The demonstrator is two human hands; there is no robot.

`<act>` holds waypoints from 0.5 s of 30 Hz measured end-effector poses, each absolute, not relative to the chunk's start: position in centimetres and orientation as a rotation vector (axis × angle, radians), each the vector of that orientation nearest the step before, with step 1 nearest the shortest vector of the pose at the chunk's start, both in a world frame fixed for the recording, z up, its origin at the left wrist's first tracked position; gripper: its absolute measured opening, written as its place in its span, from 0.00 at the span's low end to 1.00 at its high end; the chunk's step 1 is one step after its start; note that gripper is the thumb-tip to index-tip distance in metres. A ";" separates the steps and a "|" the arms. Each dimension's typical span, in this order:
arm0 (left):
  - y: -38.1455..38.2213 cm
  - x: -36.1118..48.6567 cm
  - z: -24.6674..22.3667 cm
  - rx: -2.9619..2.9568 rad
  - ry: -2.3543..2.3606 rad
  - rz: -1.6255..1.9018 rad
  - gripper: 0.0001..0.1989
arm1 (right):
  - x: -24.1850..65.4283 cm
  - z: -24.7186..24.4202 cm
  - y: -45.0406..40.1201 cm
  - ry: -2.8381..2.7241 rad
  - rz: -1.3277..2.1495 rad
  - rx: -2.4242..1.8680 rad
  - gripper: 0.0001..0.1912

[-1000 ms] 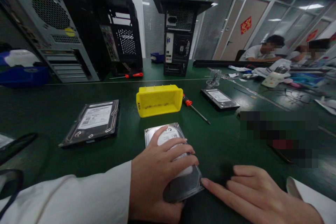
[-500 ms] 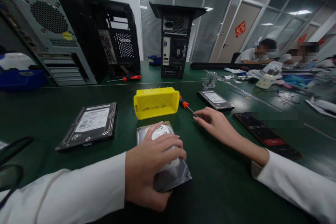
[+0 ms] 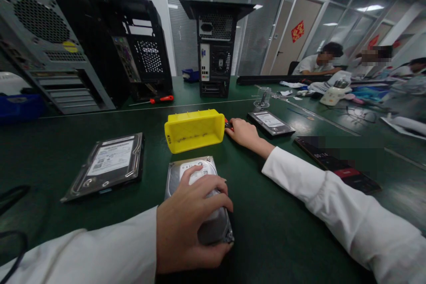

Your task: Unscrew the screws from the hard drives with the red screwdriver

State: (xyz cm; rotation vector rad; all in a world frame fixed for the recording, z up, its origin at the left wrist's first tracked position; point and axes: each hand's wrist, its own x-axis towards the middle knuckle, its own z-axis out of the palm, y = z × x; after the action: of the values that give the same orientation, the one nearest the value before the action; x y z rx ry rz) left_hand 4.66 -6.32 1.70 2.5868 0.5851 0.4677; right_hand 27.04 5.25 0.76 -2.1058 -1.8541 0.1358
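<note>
My left hand (image 3: 196, 217) lies over a silver hard drive (image 3: 214, 228) on the table. Its fingers curl over the far edge and the thumb presses the near side, hiding much of the label. Just beyond it a yellow plastic bin (image 3: 196, 131) rests on its side, its opening facing me, with small dark screws inside. To the right of the bin, my right hand (image 3: 244, 132) is closed around the red-and-black handle of a screwdriver (image 3: 227, 124), most of which is hidden by the fingers.
Two more hard drives lie at left (image 3: 109, 162) and right (image 3: 271, 123). A phone (image 3: 336, 164) is on the right, near a clear cup (image 3: 262, 97). Computer cases (image 3: 215, 53) stand behind, with another screwdriver (image 3: 161, 99). Other people (image 3: 316, 64) sit at far right.
My right hand has moved forward and left, from the screwdriver's shaft to its handle. My left hand stays on the hard drive. The whole view has shifted slightly.
</note>
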 end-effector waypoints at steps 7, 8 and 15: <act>-6.2 5.3 1.9 2.553 0.640 0.476 0.14 | 30.0 3.2 5.3 -1.518 0.563 -1.931 0.16; -6.1 5.3 1.9 2.548 0.619 0.467 0.14 | 30.3 4.0 4.9 -1.464 0.620 -1.868 0.16; -6.1 5.2 1.7 2.520 0.602 0.459 0.14 | 29.4 9.6 -2.2 -1.271 0.946 -1.314 0.17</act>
State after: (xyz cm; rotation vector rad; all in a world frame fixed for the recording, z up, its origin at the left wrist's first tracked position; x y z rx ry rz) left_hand 5.21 -6.06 1.67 2.5199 0.6024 0.4594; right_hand 29.39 -2.21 9.57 -1.3137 -1.2707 0.9457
